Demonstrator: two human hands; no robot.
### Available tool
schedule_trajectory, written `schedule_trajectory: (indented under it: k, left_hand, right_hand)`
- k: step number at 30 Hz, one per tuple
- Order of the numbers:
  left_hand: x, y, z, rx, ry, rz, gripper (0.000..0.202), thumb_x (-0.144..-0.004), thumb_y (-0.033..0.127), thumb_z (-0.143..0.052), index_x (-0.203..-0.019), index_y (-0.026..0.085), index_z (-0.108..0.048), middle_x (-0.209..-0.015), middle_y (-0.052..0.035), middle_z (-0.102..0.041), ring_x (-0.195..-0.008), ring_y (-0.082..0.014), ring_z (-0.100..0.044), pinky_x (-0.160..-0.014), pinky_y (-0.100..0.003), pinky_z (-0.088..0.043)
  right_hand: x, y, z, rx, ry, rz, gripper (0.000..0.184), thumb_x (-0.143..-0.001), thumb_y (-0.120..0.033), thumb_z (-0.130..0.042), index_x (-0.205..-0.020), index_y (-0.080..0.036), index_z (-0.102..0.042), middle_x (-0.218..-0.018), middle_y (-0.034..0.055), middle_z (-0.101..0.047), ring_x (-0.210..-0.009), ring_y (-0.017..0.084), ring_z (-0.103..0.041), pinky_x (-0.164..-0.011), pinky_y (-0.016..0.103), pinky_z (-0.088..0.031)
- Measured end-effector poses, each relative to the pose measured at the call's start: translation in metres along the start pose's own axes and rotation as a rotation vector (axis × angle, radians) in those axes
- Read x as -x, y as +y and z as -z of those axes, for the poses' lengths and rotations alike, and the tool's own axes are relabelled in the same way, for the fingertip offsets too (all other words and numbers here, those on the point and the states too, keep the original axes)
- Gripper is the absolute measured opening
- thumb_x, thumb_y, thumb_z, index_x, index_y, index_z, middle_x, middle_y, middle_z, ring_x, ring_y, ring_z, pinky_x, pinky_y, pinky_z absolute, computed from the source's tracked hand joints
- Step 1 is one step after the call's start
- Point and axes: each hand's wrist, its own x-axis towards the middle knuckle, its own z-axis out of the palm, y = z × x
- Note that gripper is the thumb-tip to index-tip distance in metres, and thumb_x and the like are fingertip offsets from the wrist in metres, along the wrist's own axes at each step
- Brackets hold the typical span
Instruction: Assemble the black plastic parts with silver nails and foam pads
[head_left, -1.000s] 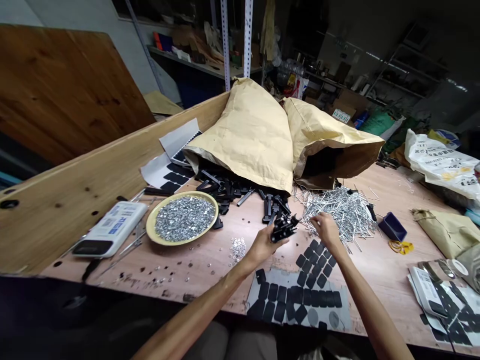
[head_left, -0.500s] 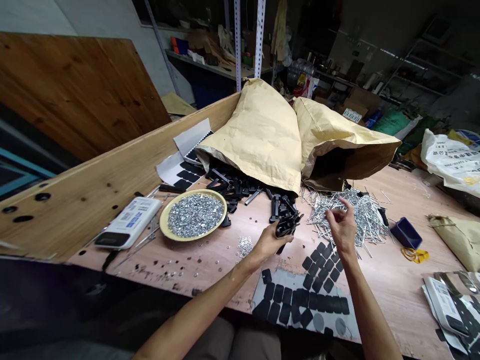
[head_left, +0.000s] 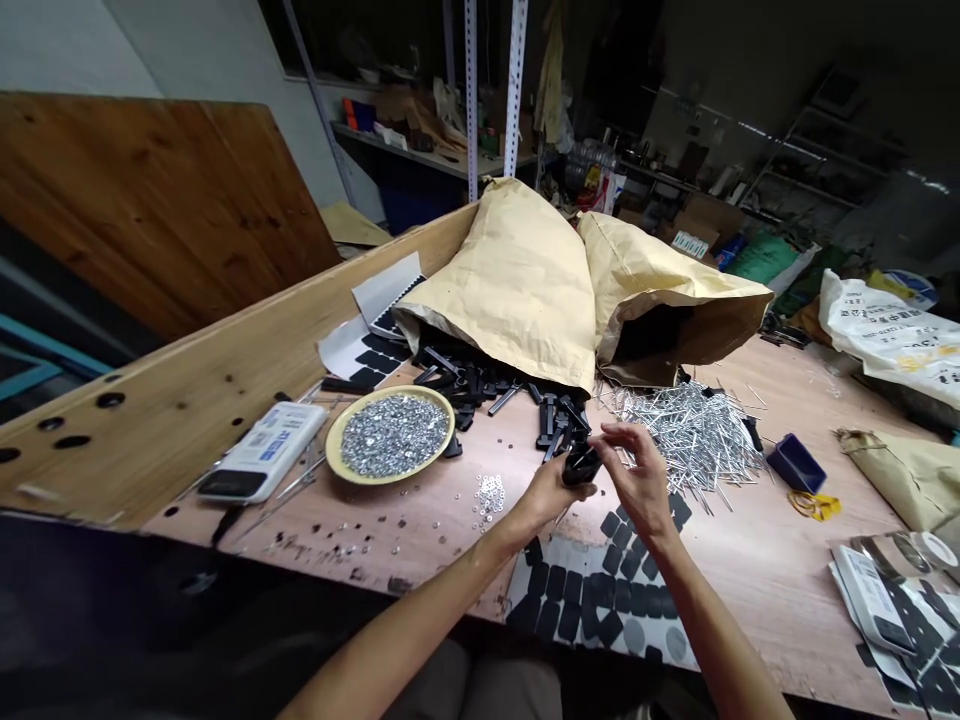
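From the head view I see both forearms reaching in from the lower edge and meeting above the wooden workbench (head_left: 757,570). The left hand (head_left: 551,490) comes up from lower left, wrist bent slightly back, palm turned toward the right; its fingers are curled closed around a small black plastic part (head_left: 581,464), which sits at the fingertips just off the bench surface. The right hand (head_left: 637,478) comes in from lower right with the forearm angled steeply, wrist raised, back of the hand toward me. Its thumb and forefinger are pinched narrow at the top of that black part, the other fingers loosely bent beneath; I cannot tell whether a pin is held in the pinch.

The black part is in mid-air between the two hands, just in front of the pile of loose black plastic parts (head_left: 487,385) that spills from the mouth of a tan paper sack (head_left: 517,280). To the right of the hands, near them, lies a heap of thin metal pins (head_left: 690,430). Directly beneath the wrists is a grey sheet of black adhesive pads (head_left: 600,590). Well to the left stands a yellow dish of small metal nuts (head_left: 391,436), with a scatter of washers (head_left: 490,492) between it and the left hand.
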Motion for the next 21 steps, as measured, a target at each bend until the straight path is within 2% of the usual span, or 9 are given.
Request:
schedule_trajectory:
  k: [3,6,8,10,12,13,15,18,21]
  left_hand:
    - [0.003,0.003,0.003,0.036,-0.013,0.012,0.019,-0.058,0.019,-0.068,-0.075,0.013,-0.061,-0.06,0.0034,-0.056,-0.058,-0.012,-0.051,-0.057,-0.025,-0.042]
    - [0.005,0.005,0.005,0.048,0.003,0.039,0.015,-0.063,0.024,-0.067,-0.07,0.013,-0.06,-0.06,0.0014,-0.058,-0.06,-0.013,-0.055,-0.058,-0.026,-0.043]
    - [0.004,0.005,0.004,0.041,0.022,0.039,0.017,-0.066,0.028,-0.067,-0.07,0.013,-0.06,-0.062,0.0001,-0.059,-0.062,-0.0141,-0.057,-0.06,-0.026,-0.045]
    - [0.0,0.003,0.001,0.035,-0.015,0.019,0.022,-0.067,0.031,-0.068,-0.076,0.013,-0.062,-0.064,-0.0005,-0.06,-0.061,-0.0141,-0.058,-0.058,-0.026,-0.046]
    - [-0.004,-0.001,-0.004,0.026,-0.084,-0.002,0.032,-0.066,0.034,-0.071,-0.089,0.013,-0.062,-0.067,-0.0003,-0.061,-0.055,-0.0124,-0.056,-0.055,-0.026,-0.047]
    - [-0.006,-0.004,-0.005,0.017,-0.12,-0.011,0.038,-0.066,0.034,-0.072,-0.095,0.013,-0.061,-0.068,-0.0002,-0.061,-0.054,-0.0118,-0.056,-0.055,-0.026,-0.047]
    - [-0.009,-0.009,-0.007,0.01,-0.178,-0.026,0.046,-0.068,0.033,-0.071,-0.107,0.014,-0.057,-0.075,-0.0013,-0.062,-0.059,-0.0124,-0.057,-0.058,-0.027,-0.049]
    - [-0.012,-0.014,-0.005,0.01,-0.214,-0.04,0.044,-0.076,0.034,-0.063,-0.115,0.015,-0.054,-0.091,-0.0064,-0.064,-0.08,-0.0176,-0.061,-0.071,-0.03,-0.052]
    - [-0.017,-0.015,-0.003,-0.135,-0.078,-0.149,0.04,-0.076,0.026,-0.061,-0.114,0.016,-0.056,-0.103,-0.0088,-0.063,-0.102,-0.023,-0.056,-0.091,-0.038,-0.045]
  right_hand:
    - [0.0,0.001,0.008,0.102,0.012,0.059,0.014,-0.079,-0.032,-0.062,-0.091,-0.024,-0.062,-0.101,0.0054,-0.066,-0.109,0.023,-0.056,-0.094,0.044,-0.043]
    - [0.004,0.012,0.017,0.155,0.135,-0.095,0.03,-0.077,-0.042,-0.062,-0.101,-0.023,-0.062,-0.116,0.0092,-0.061,-0.114,0.025,-0.052,-0.097,0.049,-0.038]
    - [0.01,0.025,0.017,0.103,0.09,-0.288,0.037,-0.074,-0.05,-0.063,-0.097,-0.022,-0.064,-0.107,0.0094,-0.064,-0.103,0.026,-0.057,-0.088,0.047,-0.045]
    - [0.019,0.039,0.011,-0.078,-0.11,-0.447,0.043,-0.07,-0.059,-0.062,-0.089,-0.02,-0.066,-0.088,0.0067,-0.067,-0.085,0.023,-0.062,-0.074,0.039,-0.051]
    - [0.029,0.049,0.0,-0.306,-0.259,-0.551,0.046,-0.069,-0.064,-0.059,-0.079,-0.019,-0.065,-0.068,0.0018,-0.063,-0.062,0.016,-0.059,-0.056,0.03,-0.049]
    - [0.034,0.053,-0.005,-0.396,-0.264,-0.591,0.047,-0.069,-0.065,-0.058,-0.075,-0.019,-0.063,-0.06,-0.0007,-0.059,-0.053,0.013,-0.054,-0.049,0.026,-0.045]
    - [0.04,0.057,-0.015,-0.504,-0.172,-0.653,0.044,-0.068,-0.063,-0.06,-0.07,-0.019,-0.058,-0.054,-0.0039,-0.053,-0.045,0.01,-0.047,-0.042,0.023,-0.039]
    - [0.041,0.059,-0.023,-0.57,-0.018,-0.652,0.037,-0.072,-0.056,-0.06,-0.076,-0.02,-0.056,-0.061,-0.0025,-0.058,-0.052,0.012,-0.053,-0.05,0.025,-0.046]
    - [0.039,0.059,-0.027,-0.54,0.1,-0.576,0.034,-0.073,-0.047,-0.062,-0.092,-0.02,-0.058,-0.085,0.002,-0.066,-0.079,0.017,-0.062,-0.072,0.03,-0.051]
